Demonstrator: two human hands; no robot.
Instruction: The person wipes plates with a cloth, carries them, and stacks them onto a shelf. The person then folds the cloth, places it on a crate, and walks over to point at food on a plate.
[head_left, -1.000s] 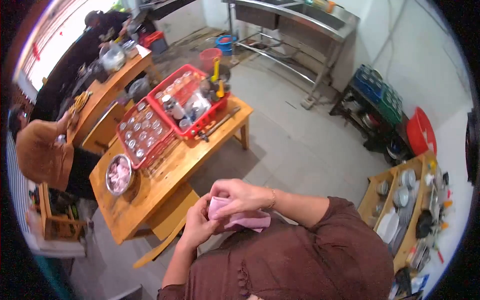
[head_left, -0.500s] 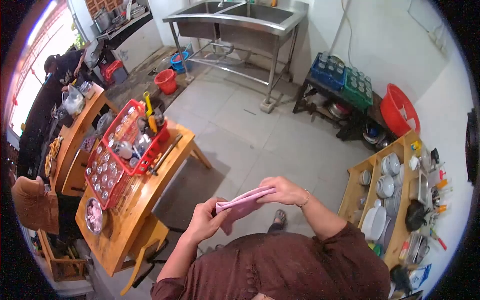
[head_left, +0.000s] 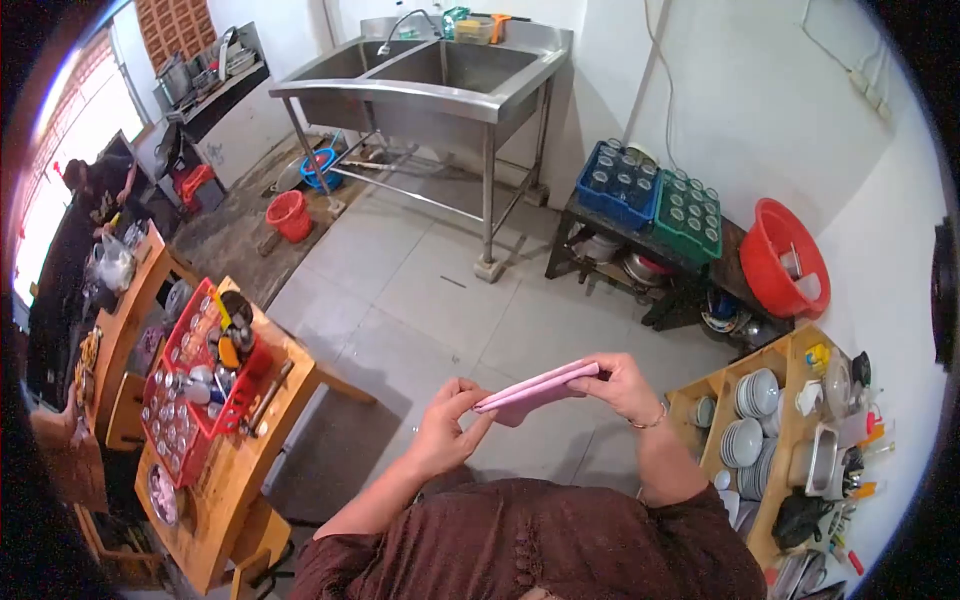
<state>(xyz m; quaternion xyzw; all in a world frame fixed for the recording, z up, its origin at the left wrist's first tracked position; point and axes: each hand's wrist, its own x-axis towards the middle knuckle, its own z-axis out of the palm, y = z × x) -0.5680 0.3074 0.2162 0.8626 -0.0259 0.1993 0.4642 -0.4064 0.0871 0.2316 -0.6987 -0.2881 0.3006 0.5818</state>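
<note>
A folded pink cloth (head_left: 535,396) is stretched between my two hands in front of my body. My left hand (head_left: 449,428) pinches its left end between thumb and fingers. At the other end, my right hand (head_left: 624,388) grips the upper right corner, and a bracelet (head_left: 651,417) shows on that wrist. The cloth slants up to the right, with a folded edge along its top and a short flap hanging below. No other thing touches either hand.
A steel double sink (head_left: 420,85) stands ahead. To the left is a wooden table (head_left: 225,490) with red baskets (head_left: 215,415). On the right, glass crates (head_left: 688,215), a red basin (head_left: 770,255) and a dish shelf (head_left: 720,380) line the wall. Another person (head_left: 100,190) is far left.
My view has turned and shifted, bringing the sink closer. The cloth is pulled wider and flatter, its hanging flap shorter. Both hands keep their hold.
</note>
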